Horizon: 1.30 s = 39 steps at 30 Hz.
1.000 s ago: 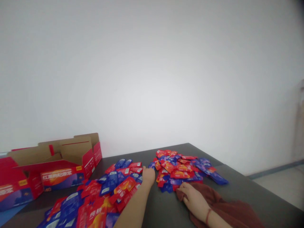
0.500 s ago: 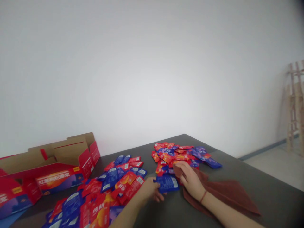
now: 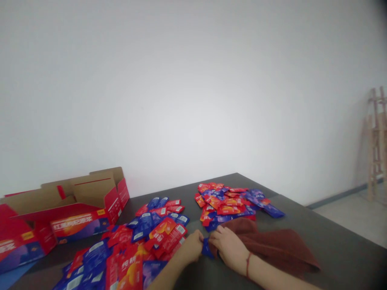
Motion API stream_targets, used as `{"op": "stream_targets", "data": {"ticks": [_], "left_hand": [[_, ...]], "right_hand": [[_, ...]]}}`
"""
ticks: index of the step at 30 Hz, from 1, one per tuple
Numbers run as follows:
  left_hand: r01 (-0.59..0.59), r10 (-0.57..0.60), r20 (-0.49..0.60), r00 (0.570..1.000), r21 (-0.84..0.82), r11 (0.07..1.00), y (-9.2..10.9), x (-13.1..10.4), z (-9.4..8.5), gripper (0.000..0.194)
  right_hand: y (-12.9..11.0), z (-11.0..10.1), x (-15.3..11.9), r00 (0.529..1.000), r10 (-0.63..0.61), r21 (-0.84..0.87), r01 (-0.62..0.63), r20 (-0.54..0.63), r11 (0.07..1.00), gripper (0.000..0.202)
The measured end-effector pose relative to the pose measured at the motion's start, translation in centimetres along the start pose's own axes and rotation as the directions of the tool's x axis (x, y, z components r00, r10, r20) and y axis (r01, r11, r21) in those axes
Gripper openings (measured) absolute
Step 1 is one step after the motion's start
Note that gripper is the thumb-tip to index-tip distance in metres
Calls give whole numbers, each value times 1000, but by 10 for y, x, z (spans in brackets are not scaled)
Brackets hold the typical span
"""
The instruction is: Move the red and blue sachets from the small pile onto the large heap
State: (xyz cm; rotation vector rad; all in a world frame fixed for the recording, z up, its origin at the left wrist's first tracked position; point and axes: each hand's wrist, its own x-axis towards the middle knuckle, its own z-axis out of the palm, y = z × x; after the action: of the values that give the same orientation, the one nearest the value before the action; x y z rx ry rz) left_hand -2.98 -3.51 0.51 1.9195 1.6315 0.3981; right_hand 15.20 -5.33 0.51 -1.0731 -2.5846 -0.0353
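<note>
My left hand [image 3: 194,245] pinches the left end of a blue sachet [image 3: 207,248] just above the dark table. Over the same sachet's right part, my right hand [image 3: 229,246] presses a brown cloth [image 3: 279,247], fingers closed on it; most of the sachet is hidden beneath. The cloth trails off to the right across the tabletop. A loose pile of red and blue sachets [image 3: 231,200] lies just beyond my right hand. Left of my left hand spreads a larger heap of red and blue sachets [image 3: 130,262].
Open red cardboard boxes [image 3: 81,223] with printed fronts stand at the left of the dark table [image 3: 326,229]. A white wall [image 3: 193,100] rises behind it. A wooden rack [image 3: 377,141] leans by the wall at far right.
My right hand has moved left and down with the cloth, from beside the sachet onto it. The sachet, plainly visible before, is now mostly covered.
</note>
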Motion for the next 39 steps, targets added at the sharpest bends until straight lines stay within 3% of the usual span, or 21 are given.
{"op": "stream_targets", "data": {"ticks": [3,5,9,12,17,20,23,27,31,34,39], "left_hand": [[-48,63,-66,996,211,976,5,-10,-6,18],[-69,96,-55,994,373,925,8,-17,-10,17],[-79,103,-25,994,477,875,11,-22,-7,21],[-67,120,-69,990,521,851,10,-16,1,27],[-51,142,-124,982,552,832,2,-4,7,28],[-73,157,-107,982,552,831,-1,-1,5,32],[-72,143,-85,986,560,825,1,-2,1,35],[-67,118,-64,991,527,848,4,-5,0,35],[-39,87,-72,994,505,862,5,-5,1,34],[-49,103,-78,992,509,859,3,-4,2,34],[-67,134,-92,987,525,849,-2,0,4,34]], "right_hand": [[-4,0,-9,994,-103,71,100,35,992,29],[0,-1,-20,993,-110,116,105,40,988,33],[13,-3,-30,997,68,84,-66,-29,994,40],[9,-1,-14,982,190,-6,-190,-14,982,35],[-17,10,27,986,143,-77,-137,81,988,26],[-21,11,36,990,111,-78,-105,85,991,25],[-8,5,24,991,128,-38,-126,48,991,28],[24,4,-7,966,251,-78,-255,-60,964,33],[44,11,-19,935,344,-129,-352,-81,927,36],[34,18,-4,934,349,-170,-357,-80,918,38],[-7,35,36,983,182,-131,-182,-10,975,33]]}}
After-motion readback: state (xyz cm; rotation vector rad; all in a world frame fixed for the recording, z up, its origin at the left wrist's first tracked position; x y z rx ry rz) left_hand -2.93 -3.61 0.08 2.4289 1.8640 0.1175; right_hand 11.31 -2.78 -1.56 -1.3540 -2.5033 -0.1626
